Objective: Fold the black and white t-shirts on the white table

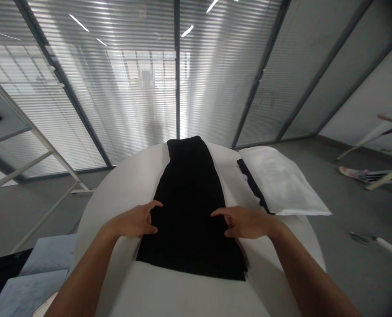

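Note:
A black garment [189, 207] lies flat on a round white table [123, 176], its narrow band at the far side and its wider hem toward me. Whether it is a skirt or folded trousers I cannot tell. At its left edge is my left hand [134, 221], thumb and index finger apart, the fingertips over the cloth. My right hand [245, 221] is at the opposite edge with its index finger stretched over the fabric and its thumb held apart. Neither hand grips the cloth; the other fingers are partly curled or hidden.
On the table's right lies a white bag or folded cloth [281, 180] with a dark item [253, 185] at its left side. A pale metal frame [47, 145] stands left, near grey-blue cushions [50, 255]. Glass panels with blinds rise behind. Someone's shoe [352, 173] shows at right.

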`<state>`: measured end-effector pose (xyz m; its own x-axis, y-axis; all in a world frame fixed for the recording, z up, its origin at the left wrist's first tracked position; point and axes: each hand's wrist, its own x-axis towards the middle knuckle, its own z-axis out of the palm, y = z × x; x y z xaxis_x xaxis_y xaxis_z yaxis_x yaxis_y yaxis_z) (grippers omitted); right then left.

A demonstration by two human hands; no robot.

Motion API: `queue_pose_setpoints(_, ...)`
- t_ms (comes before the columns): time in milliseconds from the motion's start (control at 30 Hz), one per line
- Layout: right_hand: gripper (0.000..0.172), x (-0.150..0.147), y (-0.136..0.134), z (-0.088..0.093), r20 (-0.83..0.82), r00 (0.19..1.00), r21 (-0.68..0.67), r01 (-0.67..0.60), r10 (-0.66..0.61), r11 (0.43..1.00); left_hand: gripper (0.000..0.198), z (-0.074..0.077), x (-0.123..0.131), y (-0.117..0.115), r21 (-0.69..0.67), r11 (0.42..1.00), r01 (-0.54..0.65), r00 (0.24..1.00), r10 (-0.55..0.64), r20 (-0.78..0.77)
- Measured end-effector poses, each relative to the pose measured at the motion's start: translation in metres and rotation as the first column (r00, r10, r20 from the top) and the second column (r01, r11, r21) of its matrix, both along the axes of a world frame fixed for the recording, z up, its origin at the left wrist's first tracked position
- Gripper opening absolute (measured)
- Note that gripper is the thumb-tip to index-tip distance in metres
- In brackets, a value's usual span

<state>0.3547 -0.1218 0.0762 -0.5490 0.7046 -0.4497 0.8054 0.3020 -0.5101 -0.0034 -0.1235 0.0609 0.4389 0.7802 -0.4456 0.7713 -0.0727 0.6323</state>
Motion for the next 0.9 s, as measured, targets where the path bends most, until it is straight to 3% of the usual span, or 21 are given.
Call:
queue_pose_setpoints(100,0.049,0.001,-0.002,0.005,-0.007,0.999,-0.013,-0.04,0.039,0.999,0.08,0.001,-0.001,-0.006,-0.155,0.986,0.059,0.998,-0.054,0.035)
queue_pose_setpoints(233,0.037,0.005,-0.001,0.007,-0.057,0.997,-0.194,-0.061,0.051,0.979,0.084,0.002,-0.002,-0.009,-0.409,0.902,0.14,0.99,-0.118,0.08)
queue_pose_setpoints(300,0.034,0.006,0.001,0.003,-0.04,0.999,-0.094,0.015,-0.019,0.995,0.078,0.003,-0.001,-0.006,-0.339,0.934,0.108,0.993,-0.086,0.081)
queue_pose_setpoints(367,0.037,0.004,0.003,-0.003,0.022,0.992,0.141,0.123,-0.128,0.982,0.073,0.001,0.001,-0.002,-0.078,0.997,-0.006,0.999,0.009,0.047)
queue_pose_setpoints(433,0.044,0.002,0.005,-0.009,0.089,0.976,0.298,0.164,-0.198,0.94,0.073,-0.003,0.005,0.003,0.184,0.978,-0.095,0.995,0.098,-0.006)
queue_pose_setpoints(500,0.05,-0.001,0.006,-0.013,0.119,0.975,0.306,0.144,-0.188,0.941,0.075,-0.009,0.007,0.006,0.278,0.955,-0.101,0.993,0.116,-0.037)
queue_pose_setpoints(567,0.047,-0.003,0.007,-0.013,0.08,0.99,0.256,0.095,-0.119,0.962,0.072,-0.013,0.008,0.007,0.216,0.973,-0.084,0.996,0.086,-0.001)
queue_pose_setpoints(667,0.035,-0.004,0.005,-0.009,0.002,0.999,0.207,0.039,-0.04,0.978,0.068,-0.014,0.004,0.003,0.003,0.997,-0.078,0.989,0.077,0.123)
queue_pose_setpoints(800,0.027,-0.002,0.003,-0.005,0.012,1.0,0.157,0.004,-0.005,0.988,0.077,-0.007,-0.002,-0.001,-0.274,0.962,0.017,0.978,0.04,0.202)
queue_pose_setpoints(833,0.027,-0.002,0.002,-0.005,0.022,0.999,0.174,0.022,-0.026,0.985,0.077,-0.006,-0.002,0.0,-0.272,0.962,0.025,0.982,0.028,0.188)
queue_pose_setpoints(900,0.029,-0.003,0.003,-0.007,0.056,0.991,0.272,0.104,-0.124,0.957,0.075,-0.007,0.0,0.003,-0.092,0.995,-0.037,0.993,0.047,0.108)
